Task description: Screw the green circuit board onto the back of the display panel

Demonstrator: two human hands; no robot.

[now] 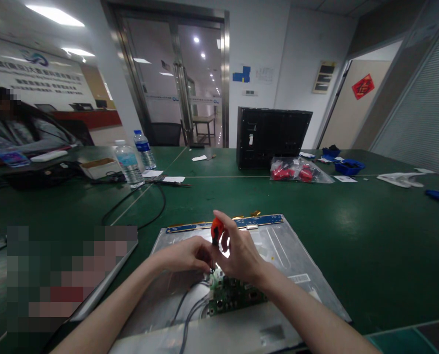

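My right hand [237, 250] grips a screwdriver [217, 230] with an orange-red and black handle, held upright. Its lower end points down at the edge of a green circuit board [237, 295]. Close against it, my left hand [190, 253] has its fingers curled and pinched by the tool's lower end; what lies between those fingertips is hidden. The board sits on the silvery metal back of a flat display panel [296, 250]. Dark cables [190, 314] run from the board toward me. A narrow blue circuit strip [193, 227] lines the panel's far edge.
Beyond the panel stand a black monitor housing [271, 137] and a clear bag with red items [300, 171]. Blue trays [349, 167] lie right. Water bottles [128, 164], a black cable [163, 196] and a blurred flat object [94, 275] are left. A person [31, 123] sits far left.
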